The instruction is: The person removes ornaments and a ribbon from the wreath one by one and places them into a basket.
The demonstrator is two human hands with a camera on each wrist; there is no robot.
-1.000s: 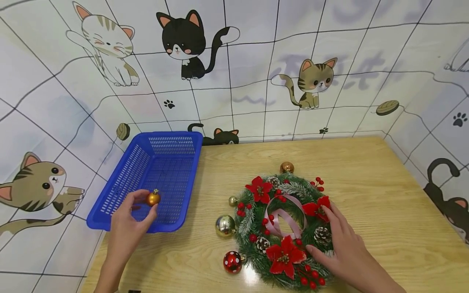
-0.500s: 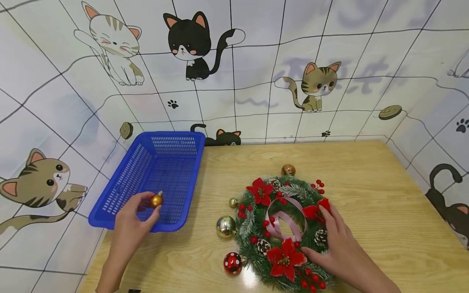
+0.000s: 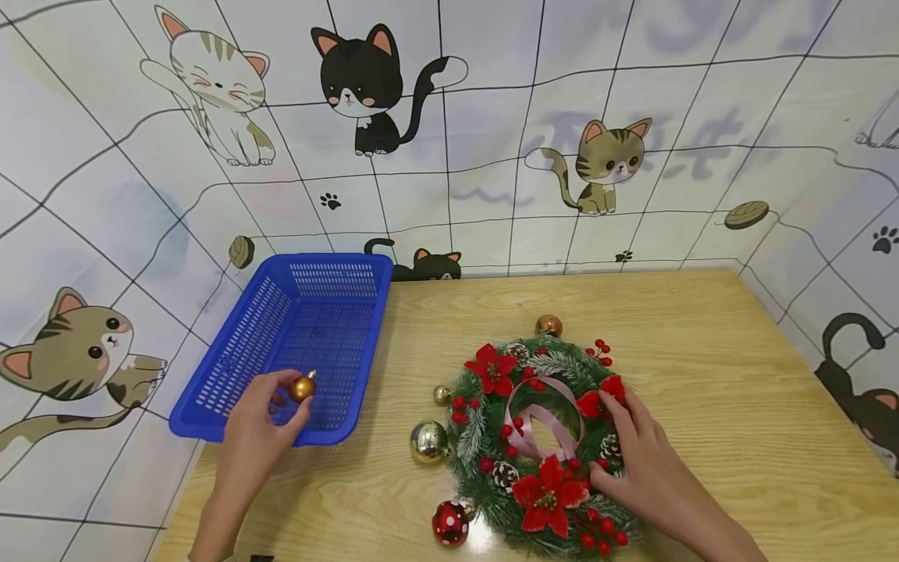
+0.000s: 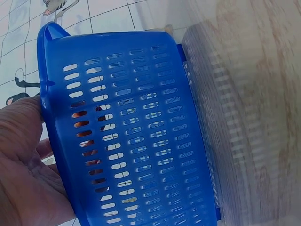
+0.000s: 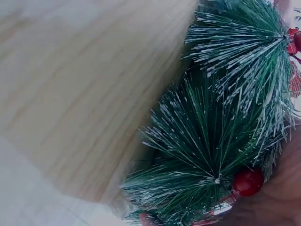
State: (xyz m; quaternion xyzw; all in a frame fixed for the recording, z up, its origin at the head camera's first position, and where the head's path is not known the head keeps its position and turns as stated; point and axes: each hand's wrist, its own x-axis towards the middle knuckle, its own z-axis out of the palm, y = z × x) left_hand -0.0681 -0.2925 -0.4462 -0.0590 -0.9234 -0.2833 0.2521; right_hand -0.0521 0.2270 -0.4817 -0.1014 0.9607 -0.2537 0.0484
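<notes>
R hand (image 3: 649, 468): we rest spread fingers flat on wreath (image 3: 541, 445), near table (image 3: 737, 375) edge.
L hand (image 3: 256, 429): we pinch small gold bauble (image 3: 303, 388) by fingertips, over near end of blue basket (image 3: 281, 308).
Handling: bauble prob. light, slick, fragile; grip at cap, not the sphere.
Far: cat-print wall (image 3: 492, 156).

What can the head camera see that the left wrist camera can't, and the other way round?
Only the head view shows the wreath under the right hand, the loose baubles beside it, the cat-patterned wall, and the gold bauble pinched by the left hand. Only the left wrist view shows the basket's slotted side wall from outside, close up, with the palm against it. Both show the blue basket, the left hand and the wooden table.
</notes>
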